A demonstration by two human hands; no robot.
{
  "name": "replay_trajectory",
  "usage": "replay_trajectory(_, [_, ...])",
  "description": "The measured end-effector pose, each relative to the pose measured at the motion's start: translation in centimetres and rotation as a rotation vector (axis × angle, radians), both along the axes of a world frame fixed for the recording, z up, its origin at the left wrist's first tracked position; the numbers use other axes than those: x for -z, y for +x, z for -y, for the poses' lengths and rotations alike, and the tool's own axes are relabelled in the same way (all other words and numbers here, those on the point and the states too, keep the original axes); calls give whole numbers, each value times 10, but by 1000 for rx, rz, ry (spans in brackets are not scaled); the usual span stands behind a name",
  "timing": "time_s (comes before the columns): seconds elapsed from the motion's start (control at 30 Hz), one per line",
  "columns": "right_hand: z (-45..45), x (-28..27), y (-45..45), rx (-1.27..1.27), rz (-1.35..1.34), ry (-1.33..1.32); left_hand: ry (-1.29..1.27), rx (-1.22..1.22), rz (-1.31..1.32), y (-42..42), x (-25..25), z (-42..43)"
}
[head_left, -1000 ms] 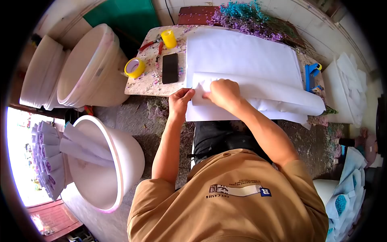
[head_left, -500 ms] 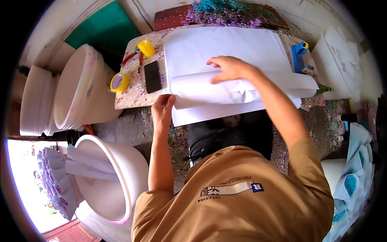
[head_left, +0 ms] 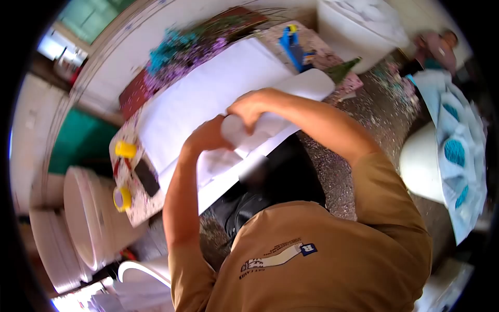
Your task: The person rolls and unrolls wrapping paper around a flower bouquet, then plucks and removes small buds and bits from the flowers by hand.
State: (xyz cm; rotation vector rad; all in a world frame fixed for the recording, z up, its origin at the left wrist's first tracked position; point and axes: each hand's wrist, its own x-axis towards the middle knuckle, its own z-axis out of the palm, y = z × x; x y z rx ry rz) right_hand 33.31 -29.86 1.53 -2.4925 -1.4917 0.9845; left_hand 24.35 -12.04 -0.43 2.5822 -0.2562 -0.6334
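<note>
White paper sheets [head_left: 202,88] lie across the table, with a loose white paper roll [head_left: 306,86] along their near side. My left hand [head_left: 210,136] and my right hand [head_left: 252,108] meet at the roll's middle, fingers curled around a bunched part of the paper. Motion blurs this spot, and some fingertips are hidden. A pointed green tip [head_left: 343,70] shows by the roll's right end. Left of the sheets are a black phone [head_left: 146,178], a roll of yellow tape [head_left: 122,199] and another yellow roll [head_left: 125,150].
Teal and purple dried flowers [head_left: 182,54] lie behind the paper. A blue tape dispenser [head_left: 292,49] stands at the table's far right. Large white tubs [head_left: 78,218] stand left, and a tub with wrapped teal bunches [head_left: 423,166] right. Another person [head_left: 439,49] is at far right.
My view has turned to the right. My left hand has left the paper's left edge and joined my right hand at the roll's middle. My right hand has closed on the paper.
</note>
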Motion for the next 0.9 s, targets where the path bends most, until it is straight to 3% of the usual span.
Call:
replay_trajectory(0.3, [51, 16, 57, 11, 83, 45, 83, -116, -79, 10, -28, -77])
replay_trajectory(0.4, [67, 11, 62, 58, 77, 53, 89, -211, -296, 27, -37, -61])
replay_trajectory(0.43, [66, 9, 62, 58, 96, 44, 212, -148, -225, 33, -32, -47])
replay_trajectory(0.5, [65, 6, 60, 55, 108, 44, 25, 7, -16, 44, -10, -29])
replay_trajectory(0.63, [81, 11, 59, 62, 157, 49, 272, -145, 93, 48, -13, 52])
replay_trajectory(0.8, [120, 18, 56, 103, 275, -20, 256, -191, 284, 23, 1, 63])
replay_trajectory(0.9, [132, 46, 52, 90, 392, 83, 290, -149, 392, 11, 19, 63])
